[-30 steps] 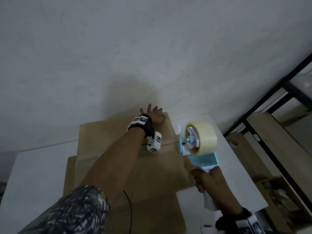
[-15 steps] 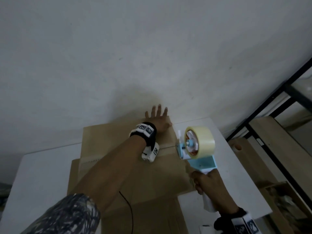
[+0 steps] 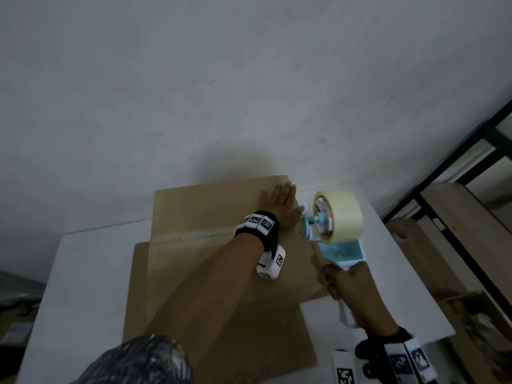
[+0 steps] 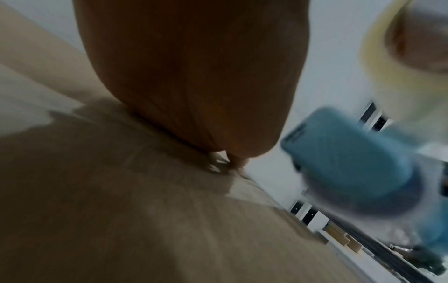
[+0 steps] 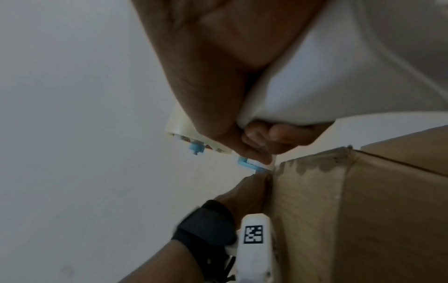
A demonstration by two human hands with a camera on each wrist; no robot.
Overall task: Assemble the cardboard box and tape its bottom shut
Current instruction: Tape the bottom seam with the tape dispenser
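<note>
**Cardboard box pressed flat-handed while the tape dispenser meets its right edge**

Cardboard box (image 3: 210, 261) is seen lying on a white table (image 3: 83, 273), under and between the two hands, with its closed flaps turned upward. Its long axis cannot be judged reliably; the seam (image 3: 194, 237) between the flaps runs left to right, from beyond the left forearm toward the right hand's tool.

Nearest the camera, the right hand (image 3: 346, 286) is wrapped around the white handle of a tape dispenser (image 3: 338, 242), fingers and thumb curled tight on it, as confirmed in the right wrist view (image 5: 242, 95). The dispenser's blue body and its pale yellow tape roll (image 3: 336, 216) are held just right of the box, the front of the tool touching the box's right edge (image 5: 274, 170) at the seam's end.

Farther away, the left hand (image 3: 282, 206) is laid palm down on the far flap near the box's right edge, fingers straight and together, just beside the dispenser's front. In the left wrist view the palm (image 4: 194, 76) is seen pressed on the cardboard, though the picture is blurred.

Beneath the box, a further flat cardboard sheet (image 3: 249, 342) is spread toward the person. Beyond the hands, a plain grey wall (image 3: 249, 92) is seen, and a black metal frame (image 3: 457, 167) to the right.
</note>
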